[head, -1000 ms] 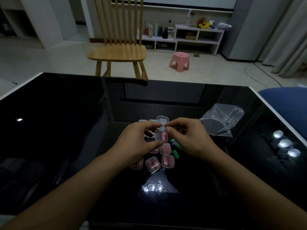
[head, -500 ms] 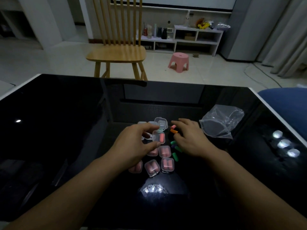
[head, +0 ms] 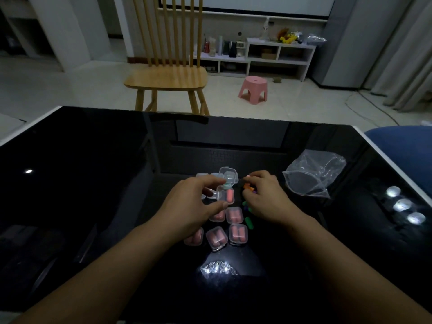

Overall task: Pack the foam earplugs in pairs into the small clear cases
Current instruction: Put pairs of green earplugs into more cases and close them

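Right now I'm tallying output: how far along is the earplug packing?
Done: about five closed cases near the body hold pink pairs. In hand: the left hand holds an open case with one pink plug; the right hand reaches into the loose earplugs. Left: those plugs and further cases, contents unclear.

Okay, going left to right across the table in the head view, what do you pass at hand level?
left hand → open clear case holding one pink earplug → orange earplug → right hand → clear plastic bag → three light reflections on the black table
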